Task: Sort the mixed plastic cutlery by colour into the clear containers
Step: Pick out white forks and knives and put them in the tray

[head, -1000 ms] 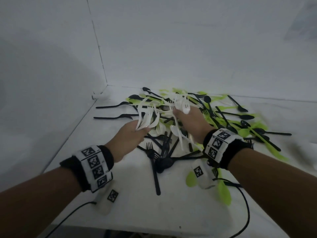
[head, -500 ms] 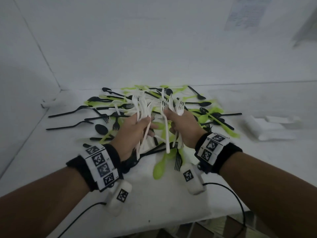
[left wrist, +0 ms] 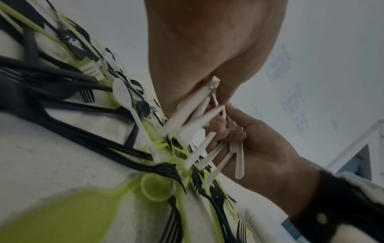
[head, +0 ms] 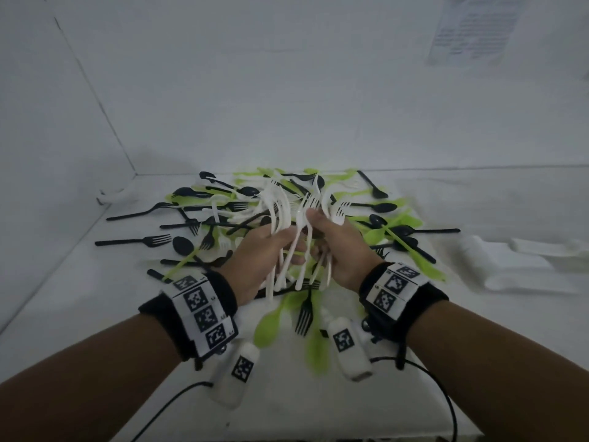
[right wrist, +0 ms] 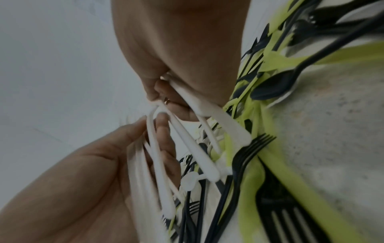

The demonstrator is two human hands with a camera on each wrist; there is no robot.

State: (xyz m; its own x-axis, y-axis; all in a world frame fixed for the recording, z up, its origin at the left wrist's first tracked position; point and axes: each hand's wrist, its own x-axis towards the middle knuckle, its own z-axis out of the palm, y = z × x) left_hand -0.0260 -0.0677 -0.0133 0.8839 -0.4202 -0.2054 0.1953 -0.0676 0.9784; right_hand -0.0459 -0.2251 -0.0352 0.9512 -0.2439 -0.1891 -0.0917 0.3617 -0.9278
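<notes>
White bench [head: 95, 298] under the mixed heap — both bundles of white cutlery [head: 287, 224], lifted and brought together, left hand [head: 258, 260] and right hand [head: 341, 250] fingers clamped round them — ready for a container.

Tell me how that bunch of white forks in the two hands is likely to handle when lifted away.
The white forks look thin and light. They splay at odd angles between the left hand and right hand, so one could slip loose. Their handles hang into the pile and may snag.
</notes>
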